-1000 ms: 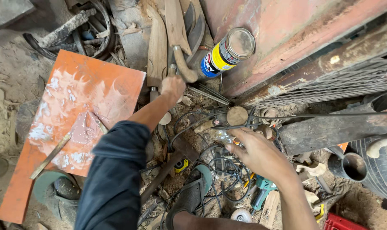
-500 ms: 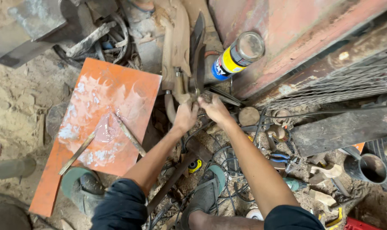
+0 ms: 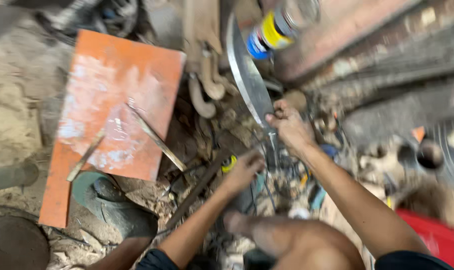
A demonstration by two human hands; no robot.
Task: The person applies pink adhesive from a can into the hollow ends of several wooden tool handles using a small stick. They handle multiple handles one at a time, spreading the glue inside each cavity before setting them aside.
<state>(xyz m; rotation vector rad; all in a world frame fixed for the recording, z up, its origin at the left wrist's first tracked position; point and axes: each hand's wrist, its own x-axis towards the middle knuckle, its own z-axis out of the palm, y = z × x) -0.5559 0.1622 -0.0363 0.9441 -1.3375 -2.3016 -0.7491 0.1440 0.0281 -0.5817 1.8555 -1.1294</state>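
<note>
Soft, even daylight with faint shadows; strong motion blur throughout

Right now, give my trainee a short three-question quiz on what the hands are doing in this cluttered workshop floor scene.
1. True or false: the right hand grips the curved grey metal blade.
2. Which lies on the flat orange metal sheet? A) thin metal rod B) red box C) tyre
3. What is the left hand nearest to?

Key: 1. True. 2. A. 3. The small yellow-and-black round object beside the long dark bar; whether the fingers touch either is blurred.
</note>
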